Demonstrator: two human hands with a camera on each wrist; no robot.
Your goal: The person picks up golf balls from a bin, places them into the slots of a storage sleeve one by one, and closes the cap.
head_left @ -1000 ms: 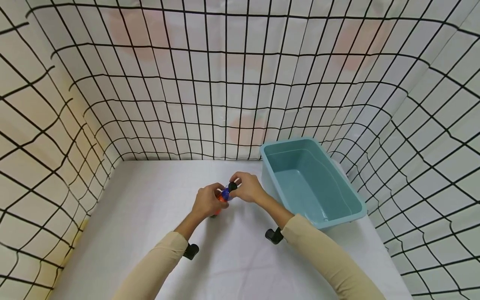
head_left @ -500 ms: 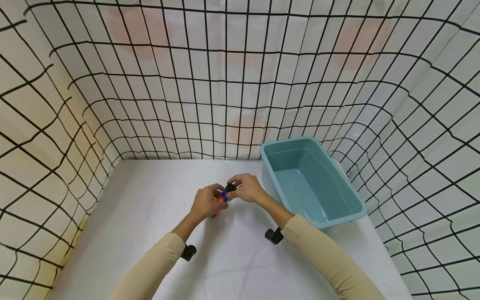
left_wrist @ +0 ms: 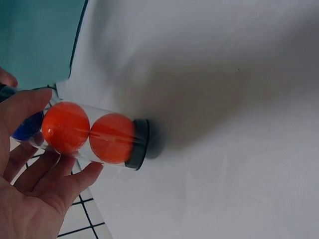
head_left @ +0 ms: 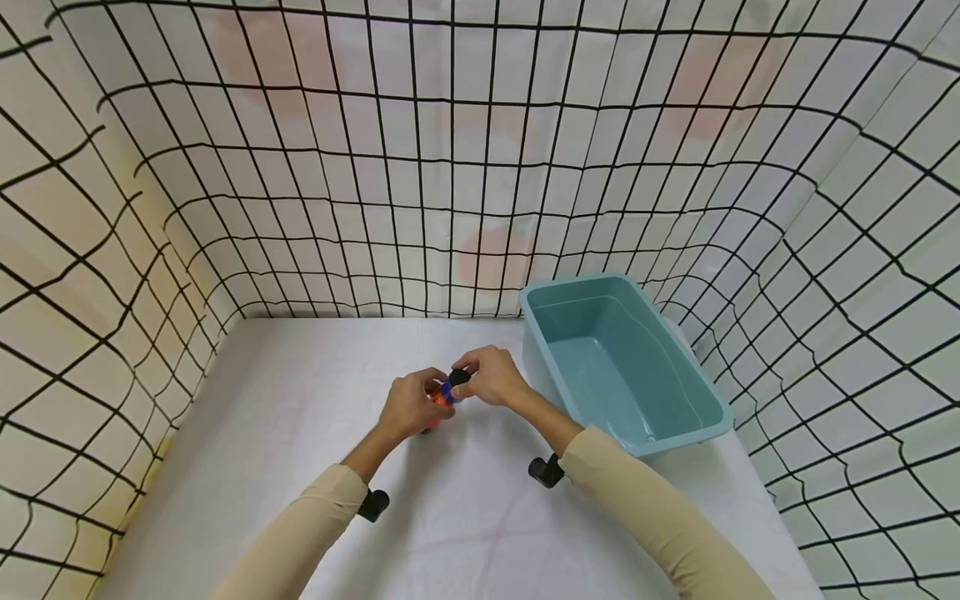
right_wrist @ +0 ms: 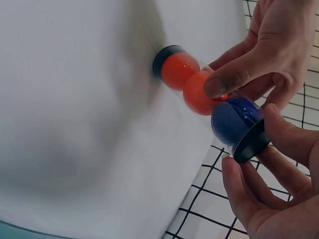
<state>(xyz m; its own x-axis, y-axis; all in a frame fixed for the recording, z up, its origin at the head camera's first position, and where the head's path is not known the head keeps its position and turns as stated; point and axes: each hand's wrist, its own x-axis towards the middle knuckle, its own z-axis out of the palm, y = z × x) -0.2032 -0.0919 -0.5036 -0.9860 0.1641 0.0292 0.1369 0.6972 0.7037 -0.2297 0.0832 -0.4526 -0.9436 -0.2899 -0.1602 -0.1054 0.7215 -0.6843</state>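
Observation:
A clear plastic tube (left_wrist: pixel 94 135) holds two orange balls (left_wrist: pixel 65 127) and one blue ball (right_wrist: pixel 233 117), with a black cap at each end. My left hand (head_left: pixel 410 404) grips the tube around its middle, thumb across the orange balls (right_wrist: pixel 201 93). My right hand (head_left: pixel 491 377) pinches the black top cap (right_wrist: pixel 251 142) next to the blue ball. The bottom cap (left_wrist: pixel 139 144) points down at the white tabletop (head_left: pixel 300 417). In the head view the tube (head_left: pixel 441 397) is mostly hidden between both hands.
A teal plastic basin (head_left: pixel 722 414) stands to the right of the hands, with nothing inside. Grid-patterned sheets (head_left: pixel 420 167) wall the table at the back and both sides. Black wrist-camera mounts (head_left: pixel 545 472) hang under both sleeves.
Both hands and the tube have drifted very slightly to the left. The holds on the tube and the cap look the same.

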